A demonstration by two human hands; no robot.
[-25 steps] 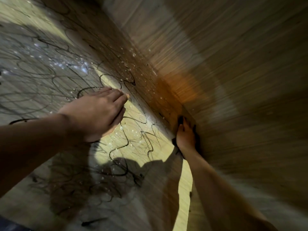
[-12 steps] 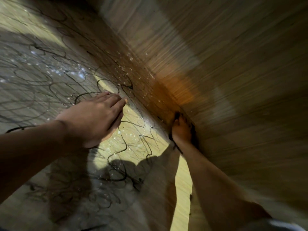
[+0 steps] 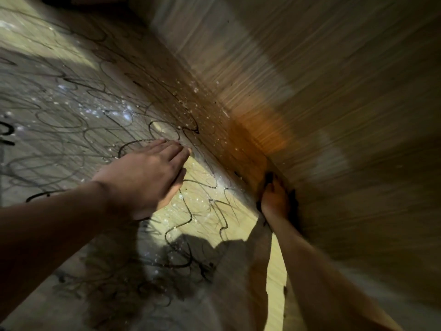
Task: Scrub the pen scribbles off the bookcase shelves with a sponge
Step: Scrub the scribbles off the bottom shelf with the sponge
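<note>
Pressing flat: left hand [image 3: 145, 177] lies palm-down on the pale wood-grain shelf board [image 3: 241, 211], fingers straight and together, gripping nothing. Fingertips point at the inner corner seam [image 3: 238, 139], stopping short of it.

Right hand [image 3: 275, 197] is jammed right into that seam, further along it from the left hand's fingertips. Fingers are bunched on something dark, only slivers showing at the fingertips and along the hand's edge, probably the dark sponge [image 3: 292, 199]. Too blurred and shaded to confirm the grasp, so I cannot tell that hand's state.

Black looping pen scribbles [image 3: 181, 223] cover the board on the left hand's side of the seam: around the fingers, under the wrist, and on out toward the dim near edge. Heaviest loops sit between the two hands. White wet specks [image 3: 195, 106] scatter along the seam beyond the left fingertips and across the lit patch beside the palm.

Across the seam, the brown wood-grain side panel [image 3: 334, 115] rises steeply, motion-blurred, no marks I can make out. An orange glow sits on the seam just beyond the right hand.

Room: open board between the hands; none at the seam, where board and panel meet and pinch the right hand. Both forearms cast shadows over the near board.
</note>
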